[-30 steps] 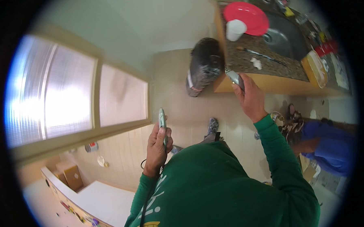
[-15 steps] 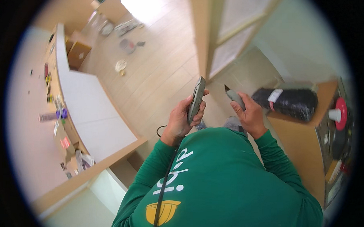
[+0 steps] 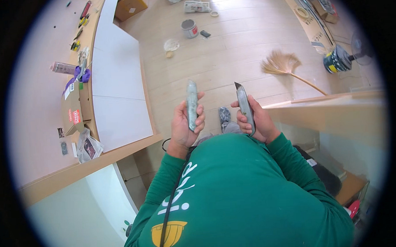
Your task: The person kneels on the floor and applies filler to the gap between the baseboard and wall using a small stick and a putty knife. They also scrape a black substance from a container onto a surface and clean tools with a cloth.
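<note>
In front of my belly, my left hand is closed around a pale grey-green utility knife held upright, with no blade showing at its tip. My right hand grips a second, grey metal utility knife. A dark pointed blade sticks out of its upper end. The two knives are apart, roughly level with each other and above the floor.
On the floor ahead stand an open paint can and a straw broom. White panels and a wooden-edged counter with a cardboard box line the left. A wooden edge and black-wrapped bundle are at right.
The view has swung to the right, bringing the broom in. My hands are farther apart, and the right-hand knife now points more upright. Both knives stay in hand.
</note>
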The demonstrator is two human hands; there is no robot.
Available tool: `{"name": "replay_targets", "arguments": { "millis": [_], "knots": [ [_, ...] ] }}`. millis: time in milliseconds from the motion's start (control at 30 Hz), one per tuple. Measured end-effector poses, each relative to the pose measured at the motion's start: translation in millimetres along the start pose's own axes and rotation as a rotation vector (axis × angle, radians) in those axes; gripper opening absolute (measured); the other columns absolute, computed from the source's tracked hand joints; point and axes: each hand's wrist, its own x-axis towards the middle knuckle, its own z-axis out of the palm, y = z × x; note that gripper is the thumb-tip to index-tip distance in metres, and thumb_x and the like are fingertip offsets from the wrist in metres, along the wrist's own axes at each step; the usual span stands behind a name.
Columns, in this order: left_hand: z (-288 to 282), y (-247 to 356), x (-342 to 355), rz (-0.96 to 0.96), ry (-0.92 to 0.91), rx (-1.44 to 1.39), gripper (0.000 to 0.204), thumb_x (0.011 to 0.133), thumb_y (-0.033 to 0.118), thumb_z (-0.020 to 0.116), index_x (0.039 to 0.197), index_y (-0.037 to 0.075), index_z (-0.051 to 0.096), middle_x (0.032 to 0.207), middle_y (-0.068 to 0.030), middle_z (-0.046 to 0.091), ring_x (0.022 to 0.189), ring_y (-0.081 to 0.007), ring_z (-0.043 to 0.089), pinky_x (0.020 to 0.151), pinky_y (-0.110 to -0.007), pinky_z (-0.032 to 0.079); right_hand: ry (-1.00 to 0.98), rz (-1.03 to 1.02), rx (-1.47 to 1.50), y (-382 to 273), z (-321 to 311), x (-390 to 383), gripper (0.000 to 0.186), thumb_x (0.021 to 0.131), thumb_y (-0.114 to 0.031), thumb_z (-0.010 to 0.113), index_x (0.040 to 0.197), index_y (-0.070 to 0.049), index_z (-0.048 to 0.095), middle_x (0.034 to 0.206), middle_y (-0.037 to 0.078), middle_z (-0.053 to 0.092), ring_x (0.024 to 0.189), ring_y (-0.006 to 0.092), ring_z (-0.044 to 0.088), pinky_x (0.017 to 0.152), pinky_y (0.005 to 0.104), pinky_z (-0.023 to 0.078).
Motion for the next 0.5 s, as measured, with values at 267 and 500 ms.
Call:
{"name": "replay_targets", "arguments": {
  "millis": [267, 500],
  "knots": [
    [-19.8, 69.5, 55.3, 0.139, 0.086, -0.110, 0.062, 0.112, 0.043, 0.035, 0.156, -0.001, 0.041, 0.090, -0.0037, 0.053, 0.065, -0.0115, 0.048, 0.042, -0.023, 0.039, -0.092, 0.021, 0.016, -75.9, 39.6, 115.3, 0.063, 0.113, -0.060, 0.032, 0.140, -0.006, 0.053, 0.089, 0.006, 0.064, 0.062, 0.0162, 0.056, 0.052, 0.0301, 0.047],
    [-34.3, 139.0, 155.9, 0.060, 0.072, -0.128, 0.062, 0.112, 0.043, 0.035, 0.156, 0.000, 0.041, 0.091, -0.0046, 0.056, 0.065, -0.0121, 0.049, 0.043, -0.024, 0.040, -0.067, -0.046, 0.097, -141.6, 34.7, 201.6, 0.069, 0.112, -0.062, 0.030, 0.143, -0.003, 0.050, 0.097, 0.012, 0.067, 0.061, 0.0187, 0.058, 0.051, 0.0295, 0.046]
  ]
}}
